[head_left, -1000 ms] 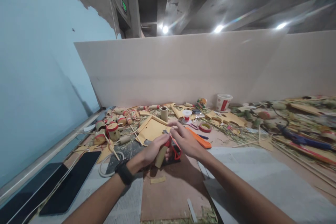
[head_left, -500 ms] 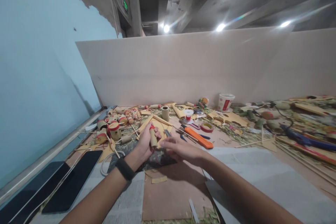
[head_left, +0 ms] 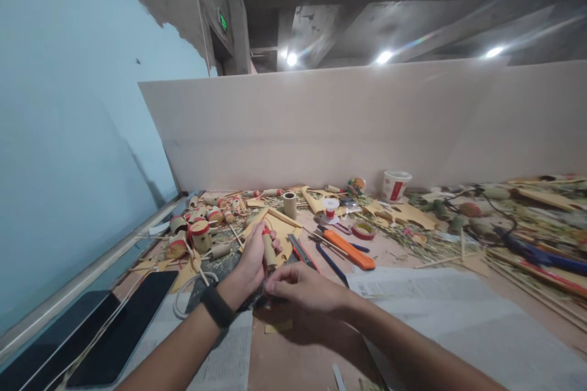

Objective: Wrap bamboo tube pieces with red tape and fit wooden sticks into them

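The left hand [head_left: 250, 266] is closing around a short bamboo tube [head_left: 267, 247] — upright above the cluttered table [head_left: 413, 256]. The right hand [head_left: 300, 290] is pinching something beneath it — what, is unclear. The tube is looking light, stiff and smooth, best gripped mid-shaft.

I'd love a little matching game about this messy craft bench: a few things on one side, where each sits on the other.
Things:
1. tan bamboo tube with a red band
2. long orange utility knife
3. white paper cup with a red mark
4. flat black phone

Places:
A. by the back board
B. in the left hand
C. near left of the bench
D. mid-bench, lying flat

Pairs: 1-B, 2-D, 3-A, 4-C
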`<state>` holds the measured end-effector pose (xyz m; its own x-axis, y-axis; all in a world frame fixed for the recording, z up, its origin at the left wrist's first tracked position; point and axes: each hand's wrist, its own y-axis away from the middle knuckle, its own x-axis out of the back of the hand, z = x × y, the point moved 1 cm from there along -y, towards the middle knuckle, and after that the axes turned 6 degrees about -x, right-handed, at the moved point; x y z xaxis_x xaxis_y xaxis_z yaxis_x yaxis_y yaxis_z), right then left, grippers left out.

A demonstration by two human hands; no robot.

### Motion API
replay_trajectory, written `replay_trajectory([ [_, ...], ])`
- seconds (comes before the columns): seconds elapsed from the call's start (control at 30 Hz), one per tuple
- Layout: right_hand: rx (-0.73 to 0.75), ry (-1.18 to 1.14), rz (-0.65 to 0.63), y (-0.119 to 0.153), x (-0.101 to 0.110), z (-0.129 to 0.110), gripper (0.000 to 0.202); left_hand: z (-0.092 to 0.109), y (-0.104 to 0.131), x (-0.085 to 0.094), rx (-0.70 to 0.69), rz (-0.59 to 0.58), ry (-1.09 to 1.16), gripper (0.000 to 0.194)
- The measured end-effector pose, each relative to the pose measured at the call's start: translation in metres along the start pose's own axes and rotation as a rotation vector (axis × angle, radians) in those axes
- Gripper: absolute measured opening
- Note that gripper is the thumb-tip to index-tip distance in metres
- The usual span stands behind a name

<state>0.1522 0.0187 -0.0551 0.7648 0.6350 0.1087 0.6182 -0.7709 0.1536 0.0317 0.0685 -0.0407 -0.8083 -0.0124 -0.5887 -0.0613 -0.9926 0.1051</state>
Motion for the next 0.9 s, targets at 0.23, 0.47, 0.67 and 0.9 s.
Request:
replay_trajectory([
  [0.23,-0.038,0.343,-0.245,0.018,0.014,-0.011,0.019,-0.005,0.004,0.002,0.064,-0.164,-0.297,0.022],
  [0.47,0.14,0.925,0.373,0.021,0.053,-0.018,0.019,-0.02,0.007,0.006,-0.159,-0.36,-0.782,0.028],
  [0.67,0.256,0.817,0.509,0.003,0.054,0.003,0.049,-0.033,0.007,0.009,-0.172,-0.327,-0.922,0.031],
  [0.9,0.091,0.915,0.513,0.0,0.06,0.004,0.03,-0.029,-0.006,0.021,-0.421,-0.191,-1.136,0.028],
])
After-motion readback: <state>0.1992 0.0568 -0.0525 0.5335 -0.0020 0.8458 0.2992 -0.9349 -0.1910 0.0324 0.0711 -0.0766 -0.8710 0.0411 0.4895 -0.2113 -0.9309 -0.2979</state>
